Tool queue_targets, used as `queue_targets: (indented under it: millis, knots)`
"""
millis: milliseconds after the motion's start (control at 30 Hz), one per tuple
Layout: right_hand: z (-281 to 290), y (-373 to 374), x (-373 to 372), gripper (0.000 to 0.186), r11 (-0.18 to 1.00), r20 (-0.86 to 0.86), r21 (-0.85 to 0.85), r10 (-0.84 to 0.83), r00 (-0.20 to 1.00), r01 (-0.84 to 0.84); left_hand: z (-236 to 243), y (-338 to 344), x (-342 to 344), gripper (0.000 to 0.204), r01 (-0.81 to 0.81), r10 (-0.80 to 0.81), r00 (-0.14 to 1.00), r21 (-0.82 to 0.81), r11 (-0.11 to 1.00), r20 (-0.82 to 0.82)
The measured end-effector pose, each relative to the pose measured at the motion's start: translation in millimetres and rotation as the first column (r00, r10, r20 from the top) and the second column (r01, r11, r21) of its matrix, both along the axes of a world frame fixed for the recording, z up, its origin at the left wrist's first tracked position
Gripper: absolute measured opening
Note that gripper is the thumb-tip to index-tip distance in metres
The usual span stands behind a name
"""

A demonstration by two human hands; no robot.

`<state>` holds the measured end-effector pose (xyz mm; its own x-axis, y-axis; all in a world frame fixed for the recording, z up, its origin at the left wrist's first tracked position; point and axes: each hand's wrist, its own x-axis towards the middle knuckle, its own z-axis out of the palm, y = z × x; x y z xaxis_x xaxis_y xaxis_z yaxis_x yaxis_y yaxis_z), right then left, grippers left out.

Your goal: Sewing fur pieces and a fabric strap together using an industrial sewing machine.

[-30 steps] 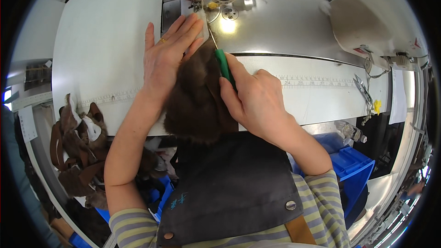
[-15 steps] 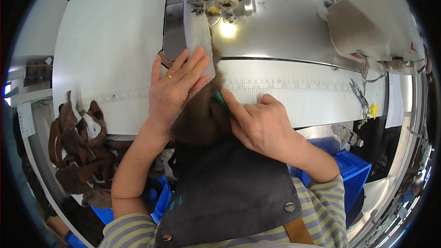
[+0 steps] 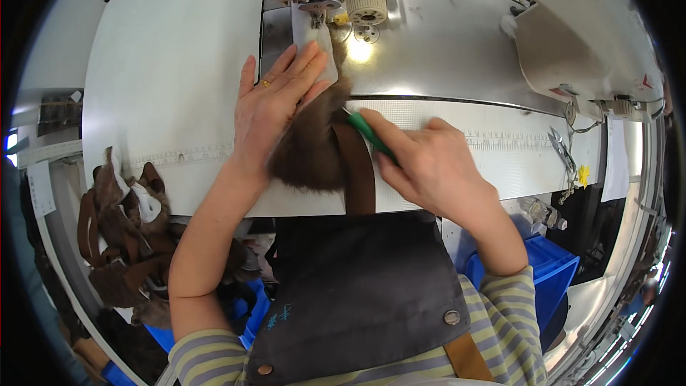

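Note:
Under the head of a sewing machine (image 3: pixel 343 0) runs a brown fur piece (image 3: pixel 309 150) with a white backing strip (image 3: pixel 307 28) on top. My left hand (image 3: pixel 275 107) lies on the strip and fur, fingers stretched toward the presser foot, pressing them flat. Gripped in my right hand (image 3: pixel 429 164) is a green-handled tool (image 3: pixel 370 133); its thin metal tip reaches the fur's right edge, and its exact kind cannot be made out. A brown band (image 3: pixel 357 171) hangs from the fur over the table's near edge.
Dark brown fur pieces (image 3: pixel 132 243) are heaped at the left edge of the white table (image 3: pixel 164 64). Thread snips (image 3: pixel 563 149) lie at the right, with something yellow beside them. Below stand a blue bin (image 3: pixel 554 264) and a clear bottle (image 3: pixel 543 213).
My left hand and the fur piece have moved toward the presser foot. My right hand has shifted right, showing more of the green handle, and the brown band now lies in view.

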<state>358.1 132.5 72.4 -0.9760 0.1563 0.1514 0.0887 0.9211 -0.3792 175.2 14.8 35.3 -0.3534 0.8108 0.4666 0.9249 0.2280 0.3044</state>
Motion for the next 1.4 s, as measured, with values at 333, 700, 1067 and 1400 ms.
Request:
queue_targets:
  millis: [333,700,1067,1400]
  knots:
    - [-1.5,-48.6,28.6,0.020,0.953,-0.139,-0.166,-0.275,0.951,0.252,2.4,1.8,0.7,0.030,0.001,0.000,0.999,-0.008,1.000,0.033]
    - [-17.5,-74.5,10.3,0.019,0.954,-0.147,-0.280,0.070,0.987,-0.109,-12.4,1.0,-5.9,0.029,-0.001,-0.005,0.997,0.077,0.997,0.076]
    - [-3.4,-63.9,11.5,0.014,0.956,-0.026,-0.272,0.103,0.994,-0.106,10.0,9.1,-11.0,0.033,-0.125,-0.003,0.747,0.146,0.981,0.665]
    - [-9.2,-69.4,12.8,0.025,0.964,-0.123,-0.254,0.049,0.991,-0.080,8.1,50.9,-31.7,0.025,-0.233,0.013,0.826,0.320,0.918,0.563]
